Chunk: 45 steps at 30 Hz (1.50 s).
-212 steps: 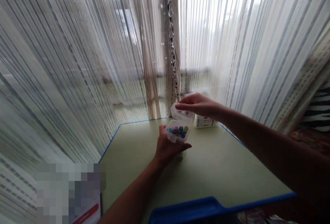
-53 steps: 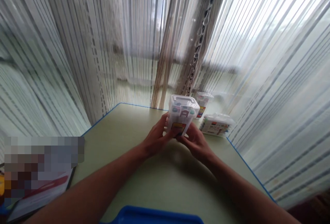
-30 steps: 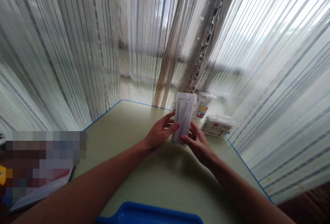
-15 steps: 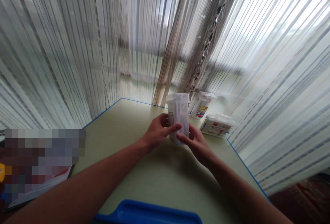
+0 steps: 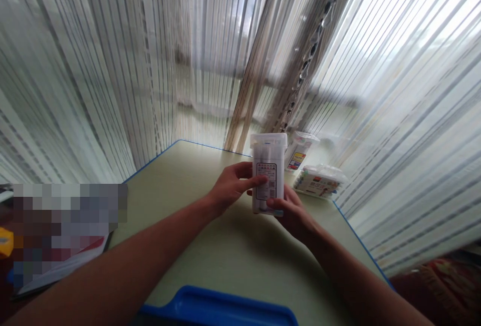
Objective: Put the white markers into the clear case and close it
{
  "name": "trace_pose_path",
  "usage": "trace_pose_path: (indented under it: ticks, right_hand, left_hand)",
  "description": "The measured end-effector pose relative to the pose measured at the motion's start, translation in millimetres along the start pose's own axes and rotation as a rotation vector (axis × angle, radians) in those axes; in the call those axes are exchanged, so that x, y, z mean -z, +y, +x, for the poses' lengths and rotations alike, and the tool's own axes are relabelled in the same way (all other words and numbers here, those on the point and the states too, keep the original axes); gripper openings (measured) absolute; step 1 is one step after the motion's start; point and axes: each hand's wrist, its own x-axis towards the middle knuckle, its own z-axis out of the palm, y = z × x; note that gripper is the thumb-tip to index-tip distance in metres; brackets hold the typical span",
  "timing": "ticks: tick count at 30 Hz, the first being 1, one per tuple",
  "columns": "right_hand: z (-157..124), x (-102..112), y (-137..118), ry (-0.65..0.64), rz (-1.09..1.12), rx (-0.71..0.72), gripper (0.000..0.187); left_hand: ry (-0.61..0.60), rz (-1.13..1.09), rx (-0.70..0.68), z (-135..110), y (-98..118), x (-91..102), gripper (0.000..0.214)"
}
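Between my two hands stands a tall translucent plastic box (image 5: 278,166) with a lid and a printed black-framed label facing me. White stick-like shapes, perhaps pens, show dimly through its wall. My left hand (image 5: 236,184) grips the box from the left, thumb pressed on the label and fingers behind. Low on the right side, my right hand (image 5: 293,211) holds it with the thumb on the front near the bottom; its other fingers are partly hidden behind. The box is upright over the table, and I cannot tell whether its base touches the surface.
Behind the box at the right, a similar clear container (image 5: 298,158) stands near a white package with a carry handle (image 5: 319,182). The pale table (image 5: 180,181) has a blue edge. A blue tray (image 5: 233,308) lies at the near edge. String curtains (image 5: 203,65) hang beyond.
The box has turned in my hands, so its framed label now faces me instead of the left. It also sits slightly farther right in view.
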Motion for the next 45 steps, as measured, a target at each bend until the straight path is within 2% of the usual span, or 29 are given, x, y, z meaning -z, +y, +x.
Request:
trace_pose_path:
  ticks: [3, 9, 14, 19, 21, 28, 32, 39, 42, 45]
  right_hand:
    - [-2, -3, -6, -0.034, 0.036, -0.037, 0.039]
    - [1, 1, -5, 0.025, 0.015, 0.004, 0.033]
    - [3, 3, 2, 0.045, -0.213, 0.129, 0.048]
    - [1, -2, -1, 0.070, -0.480, 0.280, 0.066]
    - [2, -3, -2, 0.088, -0.550, 0.325, 0.068]
    - [5, -2, 2, 0.087, -0.476, 0.314, 0.068]
    - [4, 6, 3, 0.091, -0.477, 0.271, 0.064]
    - [0, 14, 8, 0.049, -0.376, 0.181, 0.053]
    - [-2, 8, 6, 0.024, -0.259, 0.163, 0.047]
    - [-4, 1, 0, -0.019, -0.107, 0.063, 0.048]
  left_hand:
    - [-0.028, -0.001, 0.011, -1, 3, -1.9, 0.036]
    - [0.063, -0.051, -0.038, 0, 0, -5.0, 0.039]
    - [0.138, 0.014, -0.077, 2, -4, -3.8, 0.050]
    - [0.202, 0.040, -0.070, 3, -7, -1.6, 0.050]
    - [0.217, 0.030, -0.069, 2, -7, -1.8, 0.051]
    - [0.210, -0.070, -0.046, 0, -3, -3.0, 0.043]
    - [0.232, -0.036, -0.024, 1, -2, -1.2, 0.038]
    - [0.141, -0.095, 0.031, 2, -3, 2.2, 0.039]
    - [0.030, -0.144, 0.068, 2, -4, 3.3, 0.044]
    - [-0.111, -0.157, 0.085, 0, -5, 3.0, 0.042]
